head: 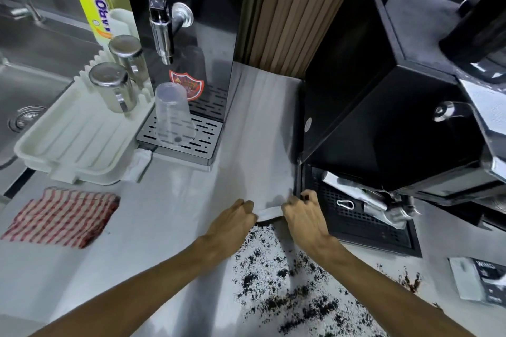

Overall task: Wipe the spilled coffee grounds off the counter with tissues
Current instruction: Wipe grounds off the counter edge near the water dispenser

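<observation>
Pale tissue point(269, 212) is held stretched between the two grips. One end is pinched by the left grip point(232, 220) and the other by the right grip point(304, 215), and the fingers of both are curled round it (whether its lower edge touches the desk point(164, 227) cannot be told, though a dark shadow is seen just beneath it). Dark coffee grounds point(276, 302) are scattered over the grey desk directly behind the grips, toward the person, between the two forearms and out past the right forearm. The nearest specks are found just beside the tissue.

Just to the right of the right grip a black drip tray point(364, 230) is set, and a steel portafilter point(383, 206) is seen above it, beneath a black espresso machine point(383, 96). Well to the left of the left grip a red-and-white checked cloth point(63, 217) is laid flat on the desk.

Ahead of the grips and to the left, a black water dispenser point(208, 35) is stood, and a clear plastic cup point(174, 115) is placed upside down on its slotted grate. Further left, two steel cups point(112, 87) are turned mouth-down on a white drain tray point(74, 145), with a sink point(27, 85) beyond. A small printed packet point(479, 282) is seen far to the right of the right grip, near the edge of the grounds.
</observation>
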`<state>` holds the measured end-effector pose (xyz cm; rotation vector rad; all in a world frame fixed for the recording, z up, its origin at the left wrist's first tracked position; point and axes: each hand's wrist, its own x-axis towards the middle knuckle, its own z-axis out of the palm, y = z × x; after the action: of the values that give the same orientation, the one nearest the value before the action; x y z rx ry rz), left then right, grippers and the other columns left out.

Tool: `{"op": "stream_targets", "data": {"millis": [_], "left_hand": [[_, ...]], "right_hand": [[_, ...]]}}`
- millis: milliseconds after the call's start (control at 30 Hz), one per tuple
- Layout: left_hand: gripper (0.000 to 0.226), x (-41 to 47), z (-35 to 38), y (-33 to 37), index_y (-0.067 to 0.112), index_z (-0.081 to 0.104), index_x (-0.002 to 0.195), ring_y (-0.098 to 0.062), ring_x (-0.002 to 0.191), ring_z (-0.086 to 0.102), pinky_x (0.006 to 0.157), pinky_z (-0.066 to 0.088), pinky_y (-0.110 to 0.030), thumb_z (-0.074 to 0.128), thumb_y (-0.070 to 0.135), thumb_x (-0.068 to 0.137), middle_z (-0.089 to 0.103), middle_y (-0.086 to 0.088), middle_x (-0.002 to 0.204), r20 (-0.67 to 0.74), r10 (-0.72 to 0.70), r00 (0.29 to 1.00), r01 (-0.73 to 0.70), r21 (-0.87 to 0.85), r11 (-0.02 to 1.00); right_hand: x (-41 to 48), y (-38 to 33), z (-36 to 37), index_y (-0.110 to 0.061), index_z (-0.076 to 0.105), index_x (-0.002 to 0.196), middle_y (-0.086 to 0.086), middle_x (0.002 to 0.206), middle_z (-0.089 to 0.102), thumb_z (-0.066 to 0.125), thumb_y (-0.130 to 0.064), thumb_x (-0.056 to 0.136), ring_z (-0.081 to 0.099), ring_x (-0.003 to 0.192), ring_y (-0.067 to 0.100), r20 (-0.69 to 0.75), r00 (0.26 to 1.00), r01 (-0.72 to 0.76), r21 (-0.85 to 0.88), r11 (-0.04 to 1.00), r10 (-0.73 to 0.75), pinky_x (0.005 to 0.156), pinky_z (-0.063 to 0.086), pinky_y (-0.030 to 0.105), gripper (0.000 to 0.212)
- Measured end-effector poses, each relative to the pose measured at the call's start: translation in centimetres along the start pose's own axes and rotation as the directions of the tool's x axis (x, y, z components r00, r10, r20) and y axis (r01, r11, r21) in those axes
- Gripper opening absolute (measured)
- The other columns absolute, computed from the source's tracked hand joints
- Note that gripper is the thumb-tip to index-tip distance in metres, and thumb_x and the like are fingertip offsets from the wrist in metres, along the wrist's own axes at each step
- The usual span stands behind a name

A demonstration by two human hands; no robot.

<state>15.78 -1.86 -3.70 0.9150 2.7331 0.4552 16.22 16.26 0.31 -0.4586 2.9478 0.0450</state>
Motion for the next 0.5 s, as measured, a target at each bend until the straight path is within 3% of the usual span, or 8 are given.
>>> {"op": "stream_targets", "data": {"millis": [67,167,233,300,400,500], "left_hand": [[0.038,-0.1,-0.1,-0.3,0.008,0.059,0.127,-0.021,0.102,0.047,0.083,0.048,-0.027,0.049,-0.007,0.093,0.051,-0.008,0.109,-0.021,0.032,0.999,-0.033,-0.046,0.998],[0.041,1.2,-1.0,-1.3,0.009,0.055,0.133,-0.018,0.091,0.052,0.075,0.052,-0.027,0.048,-0.004,0.095,0.052,-0.006,0.104,-0.09,0.0,0.996,-0.008,-0.086,0.996],[0.039,2.9,-1.6,-1.9,0.008,0.057,0.131,-0.019,0.085,0.055,0.073,0.052,-0.028,0.049,-0.004,0.095,0.054,-0.008,0.104,-0.132,-0.057,0.99,0.044,-0.101,0.994],[0.036,4.3,-2.2,-2.2,0.006,0.061,0.127,-0.021,0.087,0.056,0.077,0.052,-0.029,0.05,-0.005,0.094,0.055,-0.009,0.104,-0.151,-0.097,0.984,0.082,-0.098,0.992],[0.025,4.2,-1.8,-1.8,0.002,0.063,0.118,-0.021,0.09,0.055,0.075,0.051,-0.025,0.05,-0.001,0.096,0.054,-0.01,0.103,-0.135,-0.093,0.986,0.084,-0.072,0.994],[0.014,2.4,-0.4,-1.5,0.008,0.071,0.099,-0.017,0.088,0.054,0.067,0.053,-0.022,0.07,0.004,0.085,0.056,-0.003,0.093,-0.093,-0.017,0.995,0.017,-0.002,1.0]], "right_hand": [[-0.5,0.0,-0.8,-0.012,0.073,0.073,0.0,0.052,0.059,0.081,-0.002,0.064,0.054,0.043,0.016,-0.029,1.0,0.002,0.049,0.999,0.0,0.087,0.051,0.045,0.015],[0.8,1.2,-1.4,-0.007,0.074,0.096,0.007,0.067,0.068,0.065,0.005,0.078,0.063,0.063,0.024,-0.028,0.995,-0.097,0.018,0.995,0.097,0.102,0.04,0.041,0.023],[2.8,1.8,-1.4,-0.011,0.071,0.107,0.007,0.08,0.07,0.052,0.0,0.09,0.065,0.077,0.027,-0.042,0.993,-0.113,-0.068,0.991,0.111,0.105,0.033,0.037,0.027],[4.4,1.9,-0.9,-0.016,0.068,0.106,0.003,0.082,0.067,0.044,-0.005,0.095,0.063,0.081,0.024,-0.017,0.994,-0.111,-0.136,0.984,0.11,0.105,0.031,0.035,0.029],[4.5,1.9,0.4,-0.019,0.067,0.112,0.0,0.077,0.063,0.047,-0.007,0.094,0.063,0.076,0.021,0.013,0.993,-0.112,-0.163,0.98,0.116,0.103,0.033,0.036,0.029],[2.5,1.7,1.5,-0.017,0.066,0.12,0.002,0.077,0.064,0.054,-0.009,0.092,0.064,0.074,0.021,0.007,0.995,-0.094,-0.126,0.988,0.096,0.108,0.031,0.037,0.031]]}}
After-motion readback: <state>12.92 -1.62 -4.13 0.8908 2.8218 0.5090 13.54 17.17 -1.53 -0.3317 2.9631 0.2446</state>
